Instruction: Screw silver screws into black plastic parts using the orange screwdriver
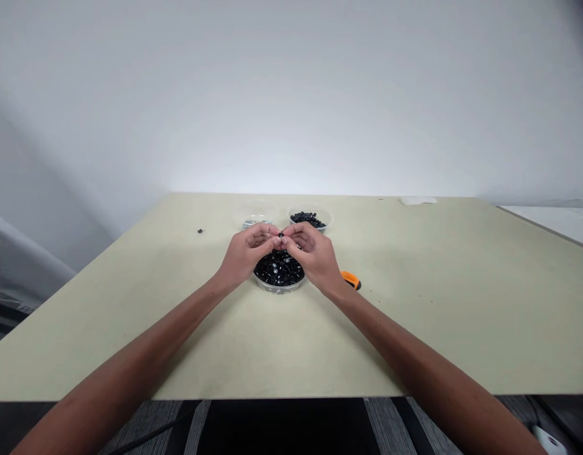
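A small black part (281,235) is pinched between the fingertips of both hands, above a clear round bowl (280,289) full of glossy black pieces (278,268). My left hand (246,251) grips it from the left, thumb and fingers closed. From the right, my right hand (314,253) holds the same part in a pinch. Behind the hands stand two more clear containers: the left one (257,210) has small silvery pieces, the right one (328,217) black pieces. The fine shape of the held part is too small to tell.
An orange and black tool (352,280) lies beside my right wrist, partly hidden. On the pale table (130,303) are a small dark piece (200,231) at the left and a white item (418,201) at the back right. A wall stands behind.
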The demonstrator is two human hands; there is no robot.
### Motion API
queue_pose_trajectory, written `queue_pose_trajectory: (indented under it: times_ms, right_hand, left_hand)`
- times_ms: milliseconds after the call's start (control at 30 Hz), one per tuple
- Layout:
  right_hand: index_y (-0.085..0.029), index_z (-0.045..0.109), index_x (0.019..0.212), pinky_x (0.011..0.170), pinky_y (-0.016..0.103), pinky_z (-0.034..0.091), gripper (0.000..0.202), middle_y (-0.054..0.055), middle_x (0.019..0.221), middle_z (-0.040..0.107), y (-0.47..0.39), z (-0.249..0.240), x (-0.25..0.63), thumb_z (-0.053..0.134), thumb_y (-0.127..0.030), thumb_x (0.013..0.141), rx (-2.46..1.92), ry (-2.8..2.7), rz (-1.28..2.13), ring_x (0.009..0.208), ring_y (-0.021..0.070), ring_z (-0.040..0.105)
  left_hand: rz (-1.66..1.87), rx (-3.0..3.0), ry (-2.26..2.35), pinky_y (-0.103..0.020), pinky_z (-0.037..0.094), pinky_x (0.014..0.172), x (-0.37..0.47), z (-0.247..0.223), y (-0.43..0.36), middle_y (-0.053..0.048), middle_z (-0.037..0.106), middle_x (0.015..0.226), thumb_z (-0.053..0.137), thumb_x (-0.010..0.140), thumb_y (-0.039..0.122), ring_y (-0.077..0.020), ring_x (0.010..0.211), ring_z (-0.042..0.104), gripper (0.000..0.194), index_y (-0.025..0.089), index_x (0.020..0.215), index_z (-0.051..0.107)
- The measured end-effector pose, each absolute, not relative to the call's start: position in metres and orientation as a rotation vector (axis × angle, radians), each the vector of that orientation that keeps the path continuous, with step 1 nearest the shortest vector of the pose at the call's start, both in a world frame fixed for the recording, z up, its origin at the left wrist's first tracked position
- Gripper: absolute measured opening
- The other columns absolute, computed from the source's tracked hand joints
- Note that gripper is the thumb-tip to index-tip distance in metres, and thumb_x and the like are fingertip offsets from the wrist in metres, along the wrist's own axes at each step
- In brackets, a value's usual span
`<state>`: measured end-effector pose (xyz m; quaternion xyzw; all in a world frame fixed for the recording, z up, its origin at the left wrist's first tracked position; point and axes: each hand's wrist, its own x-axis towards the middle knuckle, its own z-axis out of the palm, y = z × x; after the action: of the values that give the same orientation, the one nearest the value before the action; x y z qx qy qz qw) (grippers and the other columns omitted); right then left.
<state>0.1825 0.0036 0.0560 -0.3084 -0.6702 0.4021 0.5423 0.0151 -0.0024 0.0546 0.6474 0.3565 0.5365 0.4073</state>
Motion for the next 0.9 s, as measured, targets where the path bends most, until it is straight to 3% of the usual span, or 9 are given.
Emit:
queue_pose_trajectory:
  times_ms: [400,567,800,900]
  right_hand:
    - [-0.017,0.063,0.098,0.088,0.027,0.054,0.023,0.005,0.102,0.065,0.000,0.055,0.177,0.063,-0.037,0.087,-0.772,-1.531,0.913,0.094,0.0135,0.066]
    - [-0.016,0.064,0.100,0.079,0.027,0.055,0.025,0.004,0.087,0.066,-0.002,0.062,0.177,0.064,-0.036,0.085,-0.758,-1.483,1.087,0.077,0.0112,0.065]
    - [-0.017,0.061,0.100,0.078,0.026,0.057,0.027,0.004,0.092,0.063,-0.004,0.065,0.176,0.066,-0.038,0.083,-0.765,-1.490,1.017,0.081,0.0108,0.064]
    - [-0.017,0.059,0.100,0.078,0.026,0.058,0.028,0.004,0.092,0.062,-0.005,0.067,0.177,0.066,-0.039,0.084,-0.744,-1.518,1.004,0.082,0.0108,0.064]
  left_hand:
    - [1.513,1.739,0.911,-0.030,0.054,0.088,0.016,0.051,0.001,-0.003,0.062,0.098,0.068,0.088,0.031,-0.0149,0.093,0.064,0.015,0.019,0.096,0.063]
    - [1.685,1.985,0.850,-0.033,0.054,0.091,0.016,0.048,0.006,-0.005,0.056,0.107,0.066,0.087,0.021,-0.0174,0.107,0.058,0.008,0.020,0.095,0.063]
    - [1.715,2.194,0.930,-0.030,0.052,0.077,0.012,0.050,0.005,-0.002,0.057,0.089,0.067,0.086,0.016,-0.0140,0.086,0.058,0.011,0.019,0.086,0.056]
    - [1.744,2.219,0.938,-0.029,0.052,0.078,0.012,0.052,0.003,-0.002,0.059,0.093,0.068,0.087,0.017,-0.0128,0.084,0.059,0.013,0.020,0.096,0.059]
